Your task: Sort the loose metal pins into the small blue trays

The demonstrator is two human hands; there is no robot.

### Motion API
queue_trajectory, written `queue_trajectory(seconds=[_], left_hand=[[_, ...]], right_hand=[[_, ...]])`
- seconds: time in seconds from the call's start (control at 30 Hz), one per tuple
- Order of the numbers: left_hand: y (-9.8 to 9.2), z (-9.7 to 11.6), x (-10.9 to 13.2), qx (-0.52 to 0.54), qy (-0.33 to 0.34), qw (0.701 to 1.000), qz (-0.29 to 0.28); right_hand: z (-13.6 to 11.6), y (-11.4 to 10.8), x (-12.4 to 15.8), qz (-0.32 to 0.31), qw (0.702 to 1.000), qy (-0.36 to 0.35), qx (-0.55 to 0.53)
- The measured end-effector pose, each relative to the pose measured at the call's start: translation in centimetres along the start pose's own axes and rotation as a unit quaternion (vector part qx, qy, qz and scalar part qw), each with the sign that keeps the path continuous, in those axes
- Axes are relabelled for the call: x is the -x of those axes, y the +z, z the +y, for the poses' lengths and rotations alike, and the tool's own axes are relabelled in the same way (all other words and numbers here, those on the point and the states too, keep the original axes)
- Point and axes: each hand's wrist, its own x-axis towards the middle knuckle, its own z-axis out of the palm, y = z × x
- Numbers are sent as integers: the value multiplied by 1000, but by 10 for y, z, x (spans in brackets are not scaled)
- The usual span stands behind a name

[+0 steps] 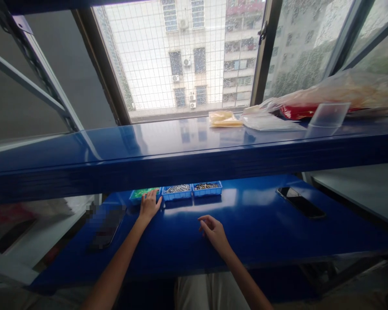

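Observation:
My left hand (149, 206) reaches to the front of a blue bin (135, 200) that holds small green pieces (147, 193). Its fingers are stretched over the bin's near edge, thumb apart; the fingertips partly cover the contents. Beside it, a second blue bin (177, 196) contains silver screw-like metal pieces (178, 189). A third blue bin (208, 192) has darker, thin metal pieces (207, 186). Over the blue tabletop, my right hand (213, 230) hovers or rests with loosely curled fingers, a gap showing between them. I see nothing in it.
A blue shelf (181, 165) crosses above the bins, carrying plastic bags (271, 122), a yellowish packet (224, 119) and a clear cup (329, 115). A phone (300, 202) lies on the table (261, 232) at right; a dark flat object (108, 228) lies at left.

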Motion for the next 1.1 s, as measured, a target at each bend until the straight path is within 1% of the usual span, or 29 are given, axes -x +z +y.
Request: queue_trajectory(seconds=[0.07, 0.13, 0.27, 0.37, 0.6, 0.7, 0.8, 0.87, 0.9, 0.93, 1.0, 1.07, 1.1], left_hand=[[1, -4, -1, 7, 1, 1000, -4], [3, -5, -1, 11, -4, 1000, 4], [6, 0, -1, 6, -47, 998, 27], [4, 5, -2, -4, -74, 997, 31], [-9, 5, -6, -30, -51, 998, 7], [-16, 13, -1, -39, -49, 998, 20], [-22, 35, 18, -33, -67, 995, 67], [-24, 54, 40, 2, -84, 992, 91], [-24, 65, 52, 31, -87, 992, 91], [-24, 74, 65, 65, -88, 991, 82], [-22, 91, 87, 134, -60, 989, 26], [-21, 102, 102, 172, -50, 984, -18], [-21, 106, 107, 180, -58, 982, -28]], right_hand=[[-1, 0, 0, 6, 1000, 4, 8], [-1, 0, 0, 11, 1000, 5, 11], [-1, 1, -1, 15, 1000, 2, 10], [-1, 1, -1, 14, 1000, -1, 10], [-1, 2, 0, 16, 1000, 3, 3], [-1, 3, -1, 17, 1000, 2, -8], [0, 3, -2, 14, 1000, 6, -9], [2, 3, -3, 13, 1000, 9, -7], [2, 3, -3, 13, 1000, 11, -6], [3, 2, -4, 13, 1000, 11, -5], [3, 1, -3, 13, 1000, 12, 0], [1, 0, -2, 12, 1000, 9, 9], [0, -1, -2, 11, 1000, 6, 13]])
